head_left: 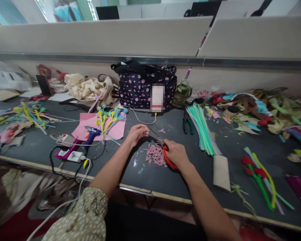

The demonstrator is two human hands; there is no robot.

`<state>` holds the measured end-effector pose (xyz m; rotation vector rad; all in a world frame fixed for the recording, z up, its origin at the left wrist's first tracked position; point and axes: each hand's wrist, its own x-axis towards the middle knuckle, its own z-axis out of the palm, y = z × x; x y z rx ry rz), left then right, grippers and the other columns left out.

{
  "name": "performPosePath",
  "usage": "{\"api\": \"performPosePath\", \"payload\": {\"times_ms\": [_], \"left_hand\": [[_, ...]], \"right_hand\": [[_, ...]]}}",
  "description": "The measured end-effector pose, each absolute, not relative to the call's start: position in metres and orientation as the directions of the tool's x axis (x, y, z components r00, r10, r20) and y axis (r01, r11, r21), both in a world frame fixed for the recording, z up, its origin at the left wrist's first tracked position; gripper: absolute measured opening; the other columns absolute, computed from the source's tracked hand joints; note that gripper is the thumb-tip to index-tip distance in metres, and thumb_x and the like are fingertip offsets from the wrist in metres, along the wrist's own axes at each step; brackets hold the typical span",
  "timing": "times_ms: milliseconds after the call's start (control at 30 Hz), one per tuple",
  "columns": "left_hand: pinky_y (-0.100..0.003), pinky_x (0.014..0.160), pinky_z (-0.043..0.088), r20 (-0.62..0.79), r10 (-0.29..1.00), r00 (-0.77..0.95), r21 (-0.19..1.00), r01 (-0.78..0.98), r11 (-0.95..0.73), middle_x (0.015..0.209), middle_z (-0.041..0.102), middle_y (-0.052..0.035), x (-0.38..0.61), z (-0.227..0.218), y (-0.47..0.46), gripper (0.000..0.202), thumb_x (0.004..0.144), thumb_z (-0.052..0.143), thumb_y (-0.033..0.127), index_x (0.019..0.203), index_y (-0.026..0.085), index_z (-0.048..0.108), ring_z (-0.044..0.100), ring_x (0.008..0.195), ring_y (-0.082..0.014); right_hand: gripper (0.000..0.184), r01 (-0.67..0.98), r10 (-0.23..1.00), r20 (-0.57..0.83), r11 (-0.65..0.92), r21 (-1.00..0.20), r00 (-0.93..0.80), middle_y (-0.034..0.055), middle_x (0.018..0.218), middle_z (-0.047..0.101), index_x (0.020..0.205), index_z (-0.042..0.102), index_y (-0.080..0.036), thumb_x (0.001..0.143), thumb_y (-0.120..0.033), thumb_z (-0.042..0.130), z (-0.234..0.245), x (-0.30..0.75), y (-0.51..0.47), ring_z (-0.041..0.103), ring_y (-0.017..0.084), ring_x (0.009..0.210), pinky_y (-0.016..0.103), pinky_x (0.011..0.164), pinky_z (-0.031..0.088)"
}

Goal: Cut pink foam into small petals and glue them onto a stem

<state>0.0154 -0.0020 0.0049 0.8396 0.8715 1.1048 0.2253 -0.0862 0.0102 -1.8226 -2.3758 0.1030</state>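
Observation:
My right hand is wrapped round the red handles of a pair of scissors, whose metal blades point up and to the left. Close to the blade tips is my left hand, its fingers pinched together; whatever they hold is too small to make out. Beneath the scissors, small cut pink strips lie in a heap on the dark tabletop. A few more pink bits lie just beyond the blades.
Left stand a pink sheet, a blue glue gun with cables, and coloured stems. Behind are a dotted bag and a plugged-in phone. Right lie pliers, green pipe cleaners and red flowers.

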Motion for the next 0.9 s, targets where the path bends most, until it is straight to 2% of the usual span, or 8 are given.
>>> {"api": "performPosePath", "payload": {"times_ms": [100, 233, 333, 433, 633, 767, 900], "left_hand": [[-0.026, 0.062, 0.053, -0.154, 0.964, 0.217, 0.89, -0.394, 0.231, 0.071, 0.068, -0.0046, 0.016, 0.006, -0.002, 0.023, 0.062, 0.076, 0.021, 0.077, 0.011, 0.062, 0.061, 0.057, -0.0105], [-0.027, 0.062, 0.052, -0.137, 0.961, 0.239, 0.893, -0.389, 0.224, 0.071, 0.067, -0.0035, 0.016, 0.005, -0.002, 0.023, 0.064, 0.075, 0.023, 0.079, 0.013, 0.061, 0.06, 0.057, -0.01], [-0.027, 0.064, 0.052, -0.121, 0.962, 0.246, 0.916, -0.345, 0.204, 0.07, 0.065, -0.0022, 0.016, 0.004, -0.003, 0.025, 0.063, 0.076, 0.025, 0.079, 0.014, 0.062, 0.06, 0.059, -0.0099], [-0.025, 0.064, 0.05, -0.107, 0.96, 0.258, 0.945, -0.272, 0.179, 0.069, 0.063, -0.0017, 0.018, 0.006, -0.005, 0.026, 0.062, 0.078, 0.028, 0.078, 0.014, 0.064, 0.059, 0.06, -0.0097], [-0.02, 0.052, 0.038, -0.068, 0.956, 0.286, 0.984, -0.138, 0.111, 0.07, 0.064, -0.0024, 0.017, 0.01, -0.006, 0.021, 0.065, 0.076, 0.03, 0.076, 0.015, 0.067, 0.052, 0.056, -0.0075], [-0.022, 0.053, 0.037, -0.046, 0.945, 0.323, 0.993, -0.09, 0.08, 0.068, 0.064, -0.0012, 0.014, 0.011, -0.006, 0.021, 0.064, 0.076, 0.031, 0.076, 0.015, 0.068, 0.049, 0.054, -0.0074], [-0.024, 0.057, 0.04, -0.054, 0.913, 0.404, 0.998, 0.012, 0.054, 0.071, 0.067, -0.0042, 0.014, 0.015, -0.011, 0.023, 0.067, 0.074, 0.035, 0.078, 0.015, 0.07, 0.055, 0.06, -0.0114]], "right_hand": [[0.03, 0.953, 0.966, 0.12, 0.246, -0.176, -0.228, 0.0051, 0.089, 0.067, 0.113, 0.058, -0.022, 0.085, -0.03, 0.048, 0.008, 0.227, -0.085, 0.061, 0.019, 0.077, 0.026, 0.064, 0.037], [0.037, 0.946, 0.965, 0.204, 0.213, -0.245, -0.164, 0.0067, 0.097, 0.067, 0.121, 0.054, -0.02, 0.086, -0.023, 0.045, 0.009, 0.231, -0.084, 0.062, 0.02, 0.081, 0.026, 0.068, 0.04], [0.044, 0.926, 0.949, 0.255, 0.255, -0.28, -0.184, 0.0085, 0.102, 0.066, 0.129, 0.048, -0.018, 0.086, -0.019, 0.042, 0.011, 0.234, -0.084, 0.061, 0.02, 0.087, 0.027, 0.074, 0.041], [0.044, 0.927, 0.943, 0.282, 0.254, -0.276, -0.175, 0.009, 0.1, 0.067, 0.132, 0.048, -0.018, 0.088, -0.022, 0.043, 0.01, 0.235, -0.083, 0.061, 0.02, 0.087, 0.027, 0.075, 0.041], [0.034, 0.939, 0.957, 0.289, 0.128, -0.32, -0.032, 0.0041, 0.088, 0.069, 0.113, 0.061, -0.024, 0.088, -0.044, 0.049, 0.005, 0.238, -0.079, 0.063, 0.019, 0.076, 0.026, 0.064, 0.039], [0.031, 0.921, 0.941, 0.338, 0.111, -0.374, 0.024, 0.0023, 0.086, 0.071, 0.108, 0.063, -0.024, 0.088, -0.045, 0.051, 0.005, 0.242, -0.078, 0.063, 0.017, 0.073, 0.025, 0.062, 0.037], [0.031, 0.912, 0.923, 0.38, 0.098, -0.397, 0.067, 0.0029, 0.089, 0.072, 0.106, 0.065, -0.024, 0.088, -0.045, 0.051, 0.006, 0.245, -0.078, 0.064, 0.018, 0.076, 0.025, 0.063, 0.037]]}}
